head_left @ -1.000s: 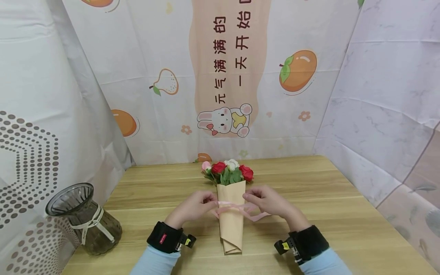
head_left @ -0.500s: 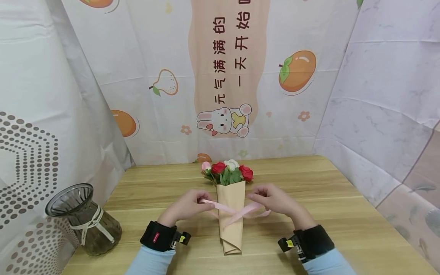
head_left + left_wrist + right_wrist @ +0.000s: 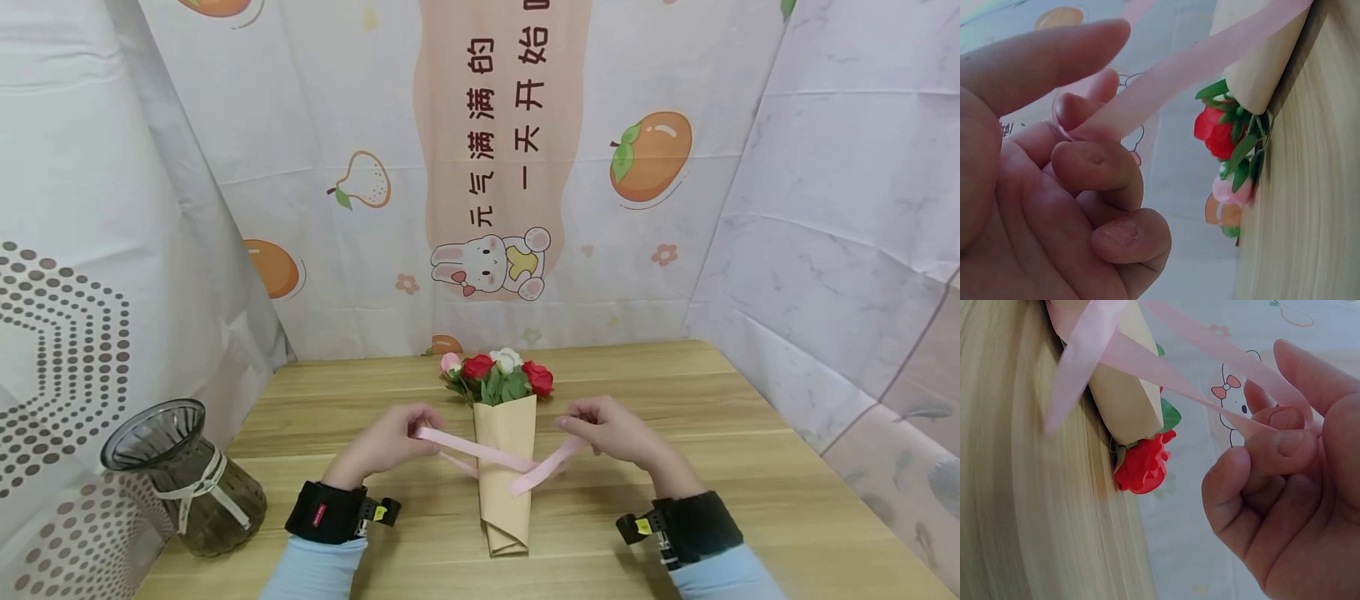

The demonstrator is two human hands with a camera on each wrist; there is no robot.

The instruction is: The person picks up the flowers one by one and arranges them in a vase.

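A bouquet wrapped in tan paper [image 3: 504,512] lies on the table, with red roses [image 3: 538,378], a white rose [image 3: 506,360] and a pink bud at its far end. A pink ribbon [image 3: 474,447] passes around the paper and crosses over its front. To the left of the bouquet, my left hand [image 3: 386,439] holds one part of the ribbon in its curled fingers [image 3: 1094,159]. On the other side, my right hand [image 3: 617,432] holds the ribbon's other part in its curled fingers [image 3: 1275,450]. One loose ribbon end [image 3: 1075,375] hangs over the paper.
At the left of the wooden table [image 3: 360,392] stands a dark glass vase [image 3: 206,500] with a pale cord bow. Printed cloth [image 3: 360,275] hangs behind the table and at both sides.
Both hands have moved apart, left hand leftward and right hand rightward. The ribbon, earlier lying close across the paper, now stretches out toward both hands. The bouquet stays in place.
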